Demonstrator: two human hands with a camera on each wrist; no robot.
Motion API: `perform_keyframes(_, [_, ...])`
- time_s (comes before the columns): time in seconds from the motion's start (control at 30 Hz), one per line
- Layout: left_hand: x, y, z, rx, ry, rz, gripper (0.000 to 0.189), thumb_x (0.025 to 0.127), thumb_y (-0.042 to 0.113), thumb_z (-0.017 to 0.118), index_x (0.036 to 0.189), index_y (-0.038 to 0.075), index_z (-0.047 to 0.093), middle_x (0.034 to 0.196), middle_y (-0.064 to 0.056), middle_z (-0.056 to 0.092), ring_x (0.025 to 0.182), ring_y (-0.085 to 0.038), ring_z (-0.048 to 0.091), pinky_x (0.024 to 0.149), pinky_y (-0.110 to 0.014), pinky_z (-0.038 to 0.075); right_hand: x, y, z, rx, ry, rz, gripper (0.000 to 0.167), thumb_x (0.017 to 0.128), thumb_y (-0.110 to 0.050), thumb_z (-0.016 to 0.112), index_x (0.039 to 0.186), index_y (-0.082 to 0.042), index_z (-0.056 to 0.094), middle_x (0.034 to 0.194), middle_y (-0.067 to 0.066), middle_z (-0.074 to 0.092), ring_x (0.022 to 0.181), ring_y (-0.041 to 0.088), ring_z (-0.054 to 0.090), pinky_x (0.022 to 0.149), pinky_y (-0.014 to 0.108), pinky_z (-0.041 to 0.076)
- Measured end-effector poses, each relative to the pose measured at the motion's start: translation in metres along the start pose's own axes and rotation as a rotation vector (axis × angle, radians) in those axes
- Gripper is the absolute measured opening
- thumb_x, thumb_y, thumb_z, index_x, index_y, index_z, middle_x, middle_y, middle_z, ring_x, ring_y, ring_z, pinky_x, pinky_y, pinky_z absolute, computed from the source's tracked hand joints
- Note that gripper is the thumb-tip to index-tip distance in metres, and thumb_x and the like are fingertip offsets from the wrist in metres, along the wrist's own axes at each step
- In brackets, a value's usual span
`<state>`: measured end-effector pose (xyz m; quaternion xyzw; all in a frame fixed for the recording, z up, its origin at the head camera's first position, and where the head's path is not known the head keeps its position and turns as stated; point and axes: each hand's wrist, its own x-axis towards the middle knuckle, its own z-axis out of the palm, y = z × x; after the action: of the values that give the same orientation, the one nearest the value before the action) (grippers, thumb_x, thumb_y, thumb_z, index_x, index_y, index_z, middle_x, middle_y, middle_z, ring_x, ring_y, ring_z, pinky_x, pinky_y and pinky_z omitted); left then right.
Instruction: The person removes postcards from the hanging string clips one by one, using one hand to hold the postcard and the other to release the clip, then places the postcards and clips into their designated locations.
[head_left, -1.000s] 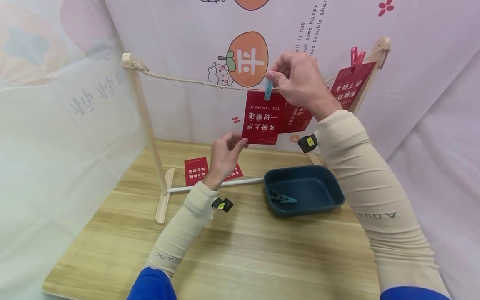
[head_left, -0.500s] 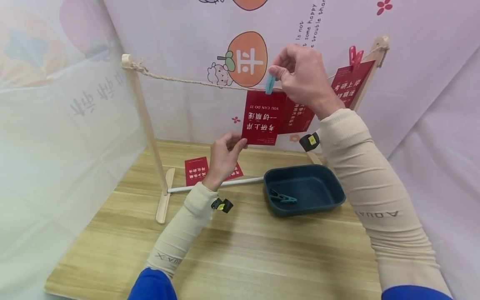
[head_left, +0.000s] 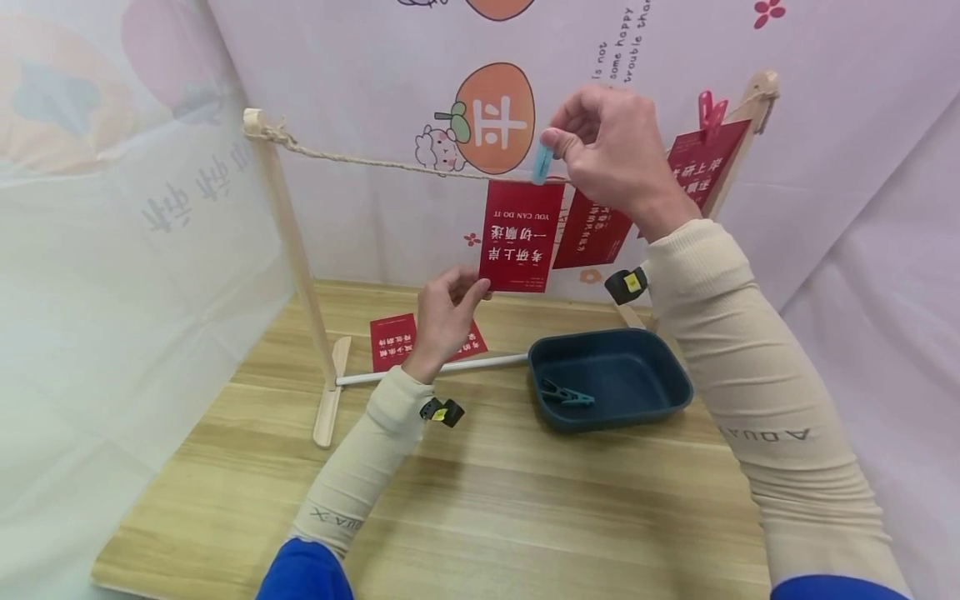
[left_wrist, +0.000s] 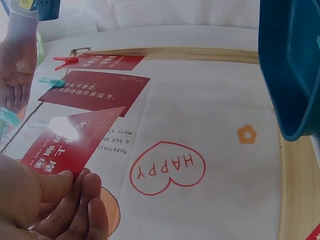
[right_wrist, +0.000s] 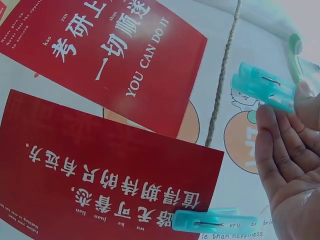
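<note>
My left hand (head_left: 445,317) pinches the lower left corner of a red card (head_left: 521,237) with white lettering, held just below the twine (head_left: 375,163). Between thumb and fingers, my right hand (head_left: 618,154) pinches a light blue clothespin (head_left: 542,164) close to the card's top edge. In the right wrist view that clothespin (right_wrist: 265,86) sits apart from the card, on the other side of the twine (right_wrist: 225,65). A second red card (right_wrist: 115,165) hangs beside it from another teal clothespin (right_wrist: 215,220). A pink clothespin (head_left: 710,117) holds a third card (head_left: 701,162) at the right end.
A dark blue basin (head_left: 611,421) with several clothespins (head_left: 568,396) inside stands on the wooden table. More red cards (head_left: 392,342) lie behind the white rod (head_left: 487,363). Wooden posts (head_left: 288,250) support the twine at both ends.
My right hand has lifted the light blue clothespin up and slightly right, off the card's top edge. The card in my left hand has shifted slightly left, away from its neighbour.
</note>
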<state>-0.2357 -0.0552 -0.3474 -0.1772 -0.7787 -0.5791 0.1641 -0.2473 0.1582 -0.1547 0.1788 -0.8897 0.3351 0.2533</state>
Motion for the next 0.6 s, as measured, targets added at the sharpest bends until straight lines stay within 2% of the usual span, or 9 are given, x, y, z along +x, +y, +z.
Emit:
perform_keyframes(0.17, [0.0,-0.002,0.0,-0.011,0.002,0.003,0.021,0.105,0.019,0.067,0.115,0.001,0.073,0.102,-0.016,0.08,0.097,-0.034,0.077,0.088,-0.039,0.063,-0.004,0.001,-0.001,-0.008,-0.018,0.012,0.033,0.102,-0.033,0.071,0.119,-0.004,0.072,0.111,0.011,0.075,0.088,0.009,0.064,0.084,0.019,0.051])
perform_keyframes(0.3, [0.0,-0.003,0.0,-0.016,0.001,-0.002,0.022,0.106,0.018,0.066,0.116,0.0,0.073,0.103,-0.017,0.08,0.097,-0.031,0.078,0.089,-0.039,0.063,-0.006,0.004,-0.002,-0.017,-0.025,0.018,0.038,0.101,-0.037,0.071,0.123,-0.006,0.072,0.116,0.01,0.076,0.094,0.011,0.068,0.09,0.021,0.054])
perform_keyframes(0.6, [-0.001,-0.006,-0.003,-0.019,0.005,-0.025,0.02,0.106,0.017,0.066,0.116,0.0,0.072,0.103,-0.018,0.08,0.096,-0.028,0.078,0.089,-0.037,0.062,-0.015,0.01,-0.003,-0.001,-0.057,-0.027,0.042,0.098,-0.038,0.076,0.124,-0.006,0.072,0.12,0.013,0.078,0.109,0.027,0.075,0.1,0.029,0.058])
